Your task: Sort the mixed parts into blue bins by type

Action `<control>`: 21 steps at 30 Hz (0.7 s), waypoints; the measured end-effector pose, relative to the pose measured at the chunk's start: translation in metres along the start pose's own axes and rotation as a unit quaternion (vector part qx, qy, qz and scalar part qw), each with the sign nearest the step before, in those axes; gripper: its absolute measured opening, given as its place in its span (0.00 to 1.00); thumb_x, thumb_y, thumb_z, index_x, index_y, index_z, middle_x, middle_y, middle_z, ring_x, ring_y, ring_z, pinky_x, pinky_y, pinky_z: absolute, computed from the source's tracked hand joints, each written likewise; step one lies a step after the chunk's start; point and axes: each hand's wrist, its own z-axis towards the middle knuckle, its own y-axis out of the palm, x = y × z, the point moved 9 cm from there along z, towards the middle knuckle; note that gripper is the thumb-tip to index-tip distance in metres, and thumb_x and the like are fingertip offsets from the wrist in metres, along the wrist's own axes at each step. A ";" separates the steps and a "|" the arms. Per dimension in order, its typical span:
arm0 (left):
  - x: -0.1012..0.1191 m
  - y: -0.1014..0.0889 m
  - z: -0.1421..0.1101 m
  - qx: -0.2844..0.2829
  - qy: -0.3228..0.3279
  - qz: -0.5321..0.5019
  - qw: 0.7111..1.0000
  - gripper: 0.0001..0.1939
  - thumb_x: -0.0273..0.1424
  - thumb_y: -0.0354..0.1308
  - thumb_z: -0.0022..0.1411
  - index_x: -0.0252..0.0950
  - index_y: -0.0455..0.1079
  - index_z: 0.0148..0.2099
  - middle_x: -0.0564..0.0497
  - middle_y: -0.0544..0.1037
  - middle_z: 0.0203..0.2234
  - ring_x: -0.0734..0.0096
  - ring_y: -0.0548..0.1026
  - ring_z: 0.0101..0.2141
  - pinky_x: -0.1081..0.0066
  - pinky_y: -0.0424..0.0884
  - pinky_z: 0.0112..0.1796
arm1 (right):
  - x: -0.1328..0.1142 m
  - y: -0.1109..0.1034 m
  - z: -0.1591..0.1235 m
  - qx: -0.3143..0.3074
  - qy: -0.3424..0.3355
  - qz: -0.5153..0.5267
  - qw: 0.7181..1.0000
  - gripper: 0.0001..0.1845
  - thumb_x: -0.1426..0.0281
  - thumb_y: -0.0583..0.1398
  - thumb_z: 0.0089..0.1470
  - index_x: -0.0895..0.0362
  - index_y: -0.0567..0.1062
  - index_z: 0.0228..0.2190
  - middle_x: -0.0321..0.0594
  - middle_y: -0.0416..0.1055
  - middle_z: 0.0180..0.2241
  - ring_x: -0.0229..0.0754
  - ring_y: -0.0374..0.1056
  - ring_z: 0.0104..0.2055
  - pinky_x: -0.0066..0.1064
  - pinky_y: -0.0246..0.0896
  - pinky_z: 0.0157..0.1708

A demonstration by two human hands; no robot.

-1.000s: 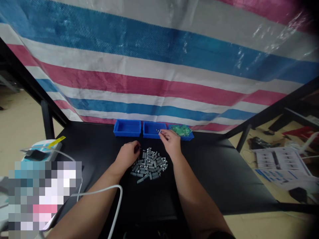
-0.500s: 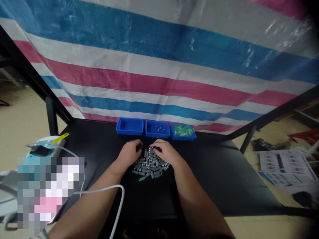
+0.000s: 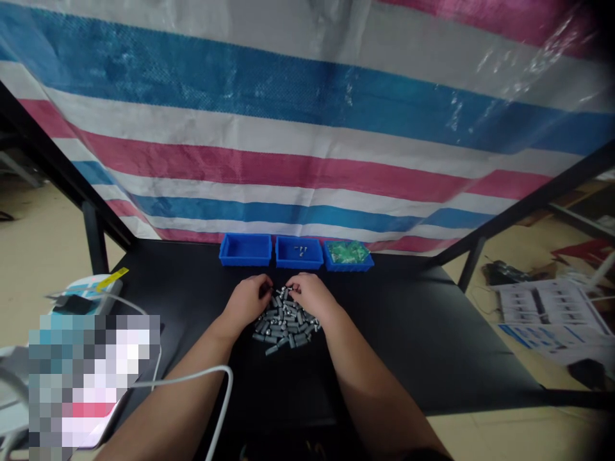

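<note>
No readable text; marks on yellow tag (image 3: 112,280) too small to read.

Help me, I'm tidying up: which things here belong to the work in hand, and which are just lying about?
Likely in the work:
pile of grey and silvery parts, by left hand and right hand
middle blue bin, with small metal pieces
left blue bin
right blue bin, with green contents

Probably just lying about:
white cable
power strip
white sheets, far right
</note>
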 end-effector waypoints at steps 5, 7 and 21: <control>0.000 0.001 0.000 -0.001 0.002 0.000 1.000 0.07 0.28 0.58 0.62 0.39 0.72 0.43 0.51 0.79 0.34 0.68 0.75 0.34 0.70 0.67 0.36 | 0.006 -0.001 -0.001 0.016 -0.010 0.021 1.000 0.09 0.80 0.66 0.51 0.53 0.82 0.30 0.38 0.76 0.31 0.39 0.72 0.31 0.28 0.65 0.34; -0.001 0.001 0.000 -0.001 0.001 0.000 1.000 0.07 0.28 0.58 0.61 0.39 0.72 0.42 0.51 0.79 0.34 0.69 0.75 0.34 0.70 0.66 0.36 | 0.006 -0.008 -0.003 0.041 -0.021 0.035 0.998 0.09 0.79 0.65 0.52 0.53 0.82 0.31 0.39 0.76 0.31 0.39 0.71 0.31 0.29 0.66 0.34; -0.003 0.000 0.000 0.001 0.000 -0.011 1.000 0.08 0.26 0.57 0.61 0.38 0.72 0.42 0.50 0.79 0.34 0.68 0.75 0.34 0.69 0.66 0.36 | 0.026 -0.067 -0.001 0.335 -0.049 0.113 0.934 0.11 0.69 0.62 0.58 0.57 0.80 0.42 0.44 0.73 0.40 0.41 0.75 0.35 0.35 0.75 0.39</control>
